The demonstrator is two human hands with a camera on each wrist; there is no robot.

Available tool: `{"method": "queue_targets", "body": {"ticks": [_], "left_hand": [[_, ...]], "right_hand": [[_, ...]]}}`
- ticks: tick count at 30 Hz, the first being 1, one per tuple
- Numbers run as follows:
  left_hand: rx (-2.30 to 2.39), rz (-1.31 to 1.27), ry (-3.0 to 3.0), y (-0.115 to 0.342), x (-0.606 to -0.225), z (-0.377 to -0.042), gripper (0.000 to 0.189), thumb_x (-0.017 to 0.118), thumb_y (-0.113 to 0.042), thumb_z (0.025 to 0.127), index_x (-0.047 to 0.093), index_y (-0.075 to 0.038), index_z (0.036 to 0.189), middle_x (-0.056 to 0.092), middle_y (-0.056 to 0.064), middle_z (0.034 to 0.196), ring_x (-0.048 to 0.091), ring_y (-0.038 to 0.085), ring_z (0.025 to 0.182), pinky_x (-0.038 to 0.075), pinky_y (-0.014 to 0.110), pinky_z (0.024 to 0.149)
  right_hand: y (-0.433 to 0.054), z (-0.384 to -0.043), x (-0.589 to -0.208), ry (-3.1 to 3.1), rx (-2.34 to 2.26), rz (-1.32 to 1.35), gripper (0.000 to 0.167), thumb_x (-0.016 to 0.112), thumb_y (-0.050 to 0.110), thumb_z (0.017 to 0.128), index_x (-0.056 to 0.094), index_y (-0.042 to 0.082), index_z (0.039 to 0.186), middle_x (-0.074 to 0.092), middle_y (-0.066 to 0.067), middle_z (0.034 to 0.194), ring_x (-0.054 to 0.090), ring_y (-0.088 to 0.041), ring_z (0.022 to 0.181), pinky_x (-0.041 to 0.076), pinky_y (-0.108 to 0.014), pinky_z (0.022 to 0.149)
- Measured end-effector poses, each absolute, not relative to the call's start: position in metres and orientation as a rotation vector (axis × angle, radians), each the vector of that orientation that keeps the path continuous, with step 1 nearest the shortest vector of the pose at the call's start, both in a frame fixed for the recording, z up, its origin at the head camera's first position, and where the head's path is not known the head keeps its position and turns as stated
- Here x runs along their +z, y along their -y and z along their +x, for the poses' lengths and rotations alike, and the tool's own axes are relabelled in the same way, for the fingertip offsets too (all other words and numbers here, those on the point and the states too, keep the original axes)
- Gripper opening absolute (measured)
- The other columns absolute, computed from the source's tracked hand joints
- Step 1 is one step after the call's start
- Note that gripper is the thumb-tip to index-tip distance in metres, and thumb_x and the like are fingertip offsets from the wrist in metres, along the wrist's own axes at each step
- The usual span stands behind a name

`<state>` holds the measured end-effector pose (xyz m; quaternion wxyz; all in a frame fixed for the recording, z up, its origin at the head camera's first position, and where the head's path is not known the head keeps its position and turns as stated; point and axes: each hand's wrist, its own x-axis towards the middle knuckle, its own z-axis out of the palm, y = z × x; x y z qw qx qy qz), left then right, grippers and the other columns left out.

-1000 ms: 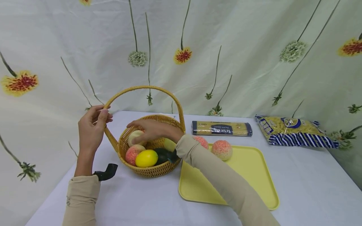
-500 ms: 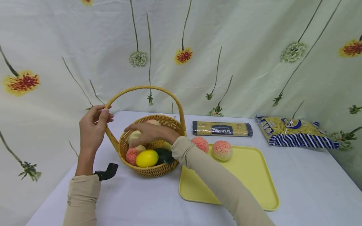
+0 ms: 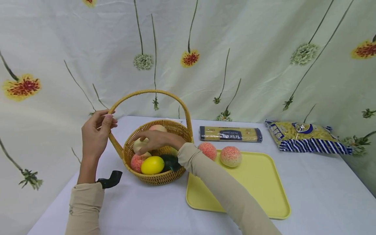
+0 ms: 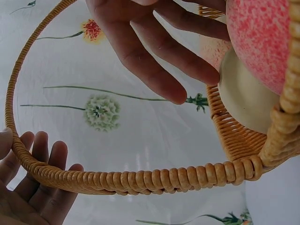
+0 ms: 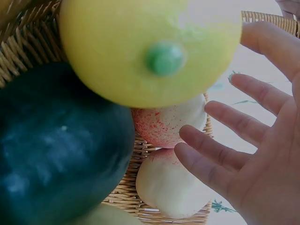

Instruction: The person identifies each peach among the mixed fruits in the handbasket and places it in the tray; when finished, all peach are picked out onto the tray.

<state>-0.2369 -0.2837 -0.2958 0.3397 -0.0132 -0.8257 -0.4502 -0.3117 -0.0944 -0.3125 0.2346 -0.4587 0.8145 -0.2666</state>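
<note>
In the head view my left hand (image 3: 97,130) grips the left side of the arched handle (image 3: 148,92) of a wicker basket (image 3: 158,179), thumb in front. My right hand (image 3: 157,140) reaches over the basket, fingers loosely spread, at a pale peach (image 3: 140,145). Its fingertips are right at the peaches in the right wrist view. In the basket lie a pink peach (image 3: 137,162), a yellow lemon (image 3: 152,164), a dark green oval fruit (image 5: 61,140) and another peach (image 3: 158,128) at the back. The right forearm partly hides a pale green fruit (image 3: 174,151).
Right of the basket lies a yellow tray (image 3: 258,182) with two pink peaches (image 3: 231,156) at its far left corner. Behind it are a spaghetti pack (image 3: 230,134) and a pasta bag (image 3: 305,137). A flowered cloth (image 3: 235,39) hangs behind the white table.
The right hand has shifted slightly left and lower over the pale peach, uncovering the peach at the back of the basket. The left hand keeps its grip on the handle.
</note>
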Motion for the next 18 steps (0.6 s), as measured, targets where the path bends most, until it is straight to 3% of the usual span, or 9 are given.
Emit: {"method": "queue_targets", "body": {"ticks": [6, 18], "left_hand": [[-1.171, -0.026, 2.153, 0.2846, -0.2966, -0.2373, 0.034, 0.051, -0.03, 0.099, 0.061, -0.007, 0.121, 0.061, -0.01, 0.085, 0.062, 0.0, 0.078, 0.048, 0.008, 0.073], [-1.167, -0.045, 2.148, 0.284, -0.2964, -0.2377, 0.033, 0.051, -0.029, 0.099, 0.062, -0.007, 0.121, 0.061, -0.01, 0.085, 0.062, -0.001, 0.077, 0.048, 0.008, 0.073]], "right_hand": [[0.0972, -0.3116, -0.3132, -2.215, -0.727, -1.268, 0.056, 0.067, 0.027, 0.089, 0.048, 0.014, 0.14, 0.051, -0.01, 0.134, 0.052, -0.016, 0.114, 0.045, -0.022, 0.089], [0.1032, -0.3097, -0.3134, -2.167, -0.681, -1.236, 0.056, 0.07, 0.025, 0.087, 0.049, 0.014, 0.138, 0.053, -0.009, 0.133, 0.053, -0.014, 0.112, 0.045, -0.02, 0.086]]}}
